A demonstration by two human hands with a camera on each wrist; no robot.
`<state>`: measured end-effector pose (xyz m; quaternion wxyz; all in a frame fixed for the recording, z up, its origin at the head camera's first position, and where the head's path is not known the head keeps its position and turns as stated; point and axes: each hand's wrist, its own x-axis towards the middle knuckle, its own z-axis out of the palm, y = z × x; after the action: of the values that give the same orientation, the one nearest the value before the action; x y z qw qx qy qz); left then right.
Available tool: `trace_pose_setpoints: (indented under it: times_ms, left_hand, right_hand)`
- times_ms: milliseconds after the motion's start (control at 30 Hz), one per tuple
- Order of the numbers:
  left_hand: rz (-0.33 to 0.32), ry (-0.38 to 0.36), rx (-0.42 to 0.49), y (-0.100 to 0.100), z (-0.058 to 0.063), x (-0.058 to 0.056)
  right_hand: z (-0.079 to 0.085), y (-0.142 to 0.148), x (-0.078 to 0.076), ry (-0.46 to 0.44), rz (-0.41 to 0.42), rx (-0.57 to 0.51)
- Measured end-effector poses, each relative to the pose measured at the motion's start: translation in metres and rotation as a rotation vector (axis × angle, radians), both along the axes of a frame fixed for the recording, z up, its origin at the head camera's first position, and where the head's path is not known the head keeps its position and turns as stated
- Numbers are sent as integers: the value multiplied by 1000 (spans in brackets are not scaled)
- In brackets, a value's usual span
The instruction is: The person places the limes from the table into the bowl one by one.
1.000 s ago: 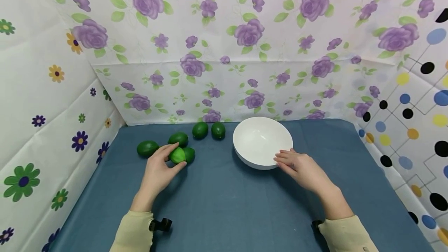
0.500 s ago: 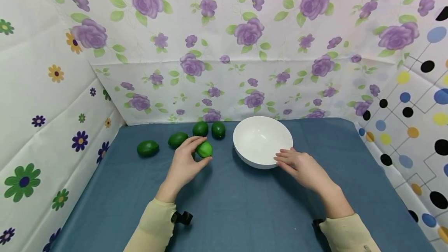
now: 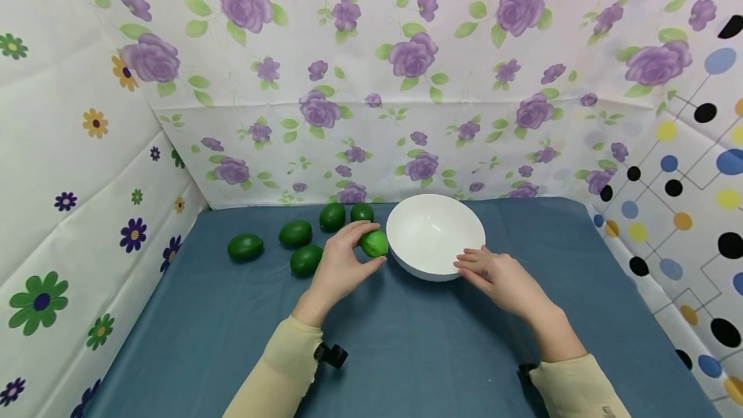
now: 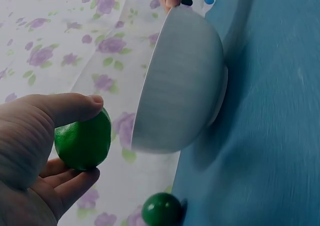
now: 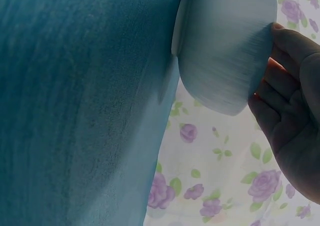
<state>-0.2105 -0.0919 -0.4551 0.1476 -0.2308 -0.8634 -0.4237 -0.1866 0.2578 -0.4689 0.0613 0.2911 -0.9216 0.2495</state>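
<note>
My left hand (image 3: 342, 268) pinches a bright green lime (image 3: 374, 243) between thumb and fingertips, just left of the bowl and above the table. The left wrist view shows the lime (image 4: 84, 142) with the thumb on one side and the fingers on the other, apart from the bowl (image 4: 175, 86). That white bowl (image 3: 432, 237) stands upright on the table. My right hand (image 3: 506, 281) holds its near right rim, fingertips over the edge and thumb outside. In the right wrist view, thumb and fingers of the right hand (image 5: 295, 96) touch the bowl (image 5: 225, 51).
Several darker green limes lie at the back left, among them a lone one (image 3: 245, 247), a nearer one (image 3: 306, 260) and one partly behind my left hand (image 3: 362, 212). A blue cloth (image 3: 406, 340) covers the table. Patterned sheets (image 3: 371, 82) rise behind and at both sides.
My left hand has carried the bright green lime rightward from the group of limes to the bowl's left side. The right hand and the bowl have stayed in place.
</note>
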Motion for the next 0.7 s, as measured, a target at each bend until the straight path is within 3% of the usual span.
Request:
trace_pose_setpoints:
  times_ms: [267, 700]
  left_hand:
    - [-61, 29, 4, 18, -3, -7]
    - [-58, 2, -126, 46, 1, -21]
  right_hand:
    - [-1, 0, 0, 18, -8, 6]
    - [-3, 0, -1, -14, -23, 18]
